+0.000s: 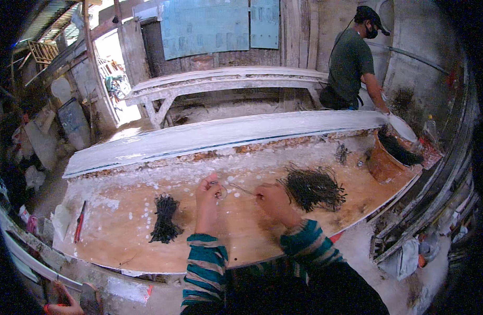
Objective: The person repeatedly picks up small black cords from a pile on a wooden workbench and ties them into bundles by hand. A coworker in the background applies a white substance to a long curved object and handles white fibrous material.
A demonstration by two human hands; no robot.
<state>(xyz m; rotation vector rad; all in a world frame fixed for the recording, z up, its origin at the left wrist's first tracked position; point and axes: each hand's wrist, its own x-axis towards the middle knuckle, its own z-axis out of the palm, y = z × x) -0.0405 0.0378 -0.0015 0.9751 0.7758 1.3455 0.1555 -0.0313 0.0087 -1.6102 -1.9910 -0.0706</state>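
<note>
Over the middle of the wooden board (241, 226), my two hands work close together. My left hand (207, 190) is closed in a pinch, and a thin pale loop (223, 193) shows at its fingertips. With its fingers pinched, my right hand (274, 199) holds a thin dark wire-like strand (242, 188) that points toward the left hand. Whether strand and loop join, I cannot tell. Just right of my right hand lies a spread pile of dark twisted strands (316, 188). Left of my left forearm rests a gathered bundle of similar dark strands (166, 219).
A red hand tool (80, 222) lies at the board's left. On the far right stands an orange-brown bucket (386, 167) of dark strands, with a co-worker (351, 63) reaching beside it. A long white slab (225, 135) runs behind. Another person's hand (65, 303) shows lower left.
</note>
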